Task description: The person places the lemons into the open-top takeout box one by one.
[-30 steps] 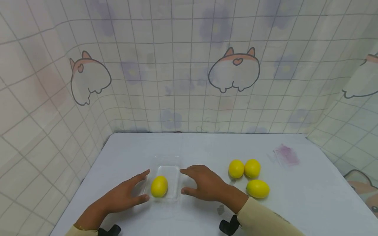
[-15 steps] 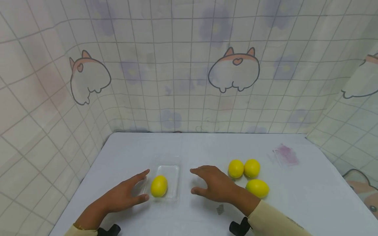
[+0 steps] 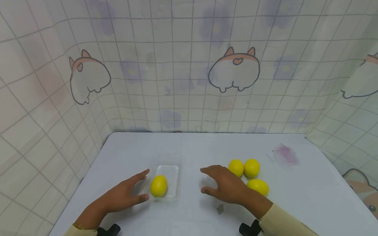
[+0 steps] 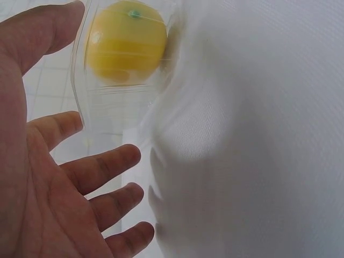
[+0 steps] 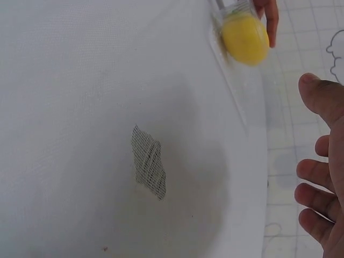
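A yellow lemon lies in a clear plastic tray on a white tabletop, in the near half of the tray. The left hand lies at the tray's 9 o'clock side, palm turned toward it, fingers straight and spread wide, thumb tip just beside the lemon; it holds nothing, and whether it touches the tray wall cannot be told. The left wrist view shows the same open palm beside the lemon.

The right hand hovers palm down at the tray's 3 o'clock, apart from it, fingers relaxed and slightly spread, gripping nothing. Its forearm, in a cream sleeve, comes in from 5 o'clock.

Three more lemons cluster just beyond the right hand, at its 2 o'clock. A purple smudge marks the tabletop farther toward 2 o'clock. A tile-patterned curtain with cartoon animals hangs behind.
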Action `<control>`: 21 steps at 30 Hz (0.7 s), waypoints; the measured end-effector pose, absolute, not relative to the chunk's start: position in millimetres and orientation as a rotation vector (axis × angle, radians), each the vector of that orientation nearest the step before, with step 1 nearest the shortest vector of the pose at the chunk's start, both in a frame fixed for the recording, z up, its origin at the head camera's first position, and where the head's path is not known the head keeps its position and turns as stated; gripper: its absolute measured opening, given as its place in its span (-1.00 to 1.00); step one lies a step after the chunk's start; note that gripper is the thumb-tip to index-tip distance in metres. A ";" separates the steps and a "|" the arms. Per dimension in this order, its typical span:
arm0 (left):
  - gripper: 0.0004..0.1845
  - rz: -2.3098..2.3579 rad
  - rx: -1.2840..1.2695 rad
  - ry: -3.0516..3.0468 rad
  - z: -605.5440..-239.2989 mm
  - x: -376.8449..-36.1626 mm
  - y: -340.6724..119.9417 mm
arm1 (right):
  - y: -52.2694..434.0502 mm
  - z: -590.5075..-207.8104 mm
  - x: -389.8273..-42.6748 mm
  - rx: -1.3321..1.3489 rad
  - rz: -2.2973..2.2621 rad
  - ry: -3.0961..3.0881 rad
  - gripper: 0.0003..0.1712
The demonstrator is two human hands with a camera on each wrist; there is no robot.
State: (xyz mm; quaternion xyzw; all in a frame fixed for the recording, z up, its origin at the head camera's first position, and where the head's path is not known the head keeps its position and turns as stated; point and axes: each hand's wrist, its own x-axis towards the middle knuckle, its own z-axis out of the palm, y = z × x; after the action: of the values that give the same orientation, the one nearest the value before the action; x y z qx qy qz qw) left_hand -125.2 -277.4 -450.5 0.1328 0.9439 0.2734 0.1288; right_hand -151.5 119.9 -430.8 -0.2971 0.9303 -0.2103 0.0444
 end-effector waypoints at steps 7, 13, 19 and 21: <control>0.00 0.784 0.364 2.741 -448.7 -124.7 -276.6 | 134.6 -430.2 -147.6 -0.840 -0.647 2.882 -0.22; 0.00 0.788 0.360 2.733 -447.1 -124.9 -276.7 | 148.9 -430.3 -145.5 -0.817 -0.670 2.910 -0.23; -0.01 0.792 0.362 2.733 -446.6 -124.6 -276.5 | 160.4 -431.6 -143.6 -0.779 -0.690 2.919 -0.23; -0.01 0.800 0.361 2.730 -446.0 -124.0 -276.3 | 164.2 -432.1 -142.7 -0.777 -0.701 2.925 -0.23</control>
State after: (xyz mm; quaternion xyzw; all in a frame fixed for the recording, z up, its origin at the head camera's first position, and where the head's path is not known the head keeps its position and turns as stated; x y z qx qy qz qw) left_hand -124.0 -276.3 -446.0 0.1246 0.9431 0.2763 0.1368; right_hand -142.7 164.2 -432.1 -0.2500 0.9414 -0.2256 0.0176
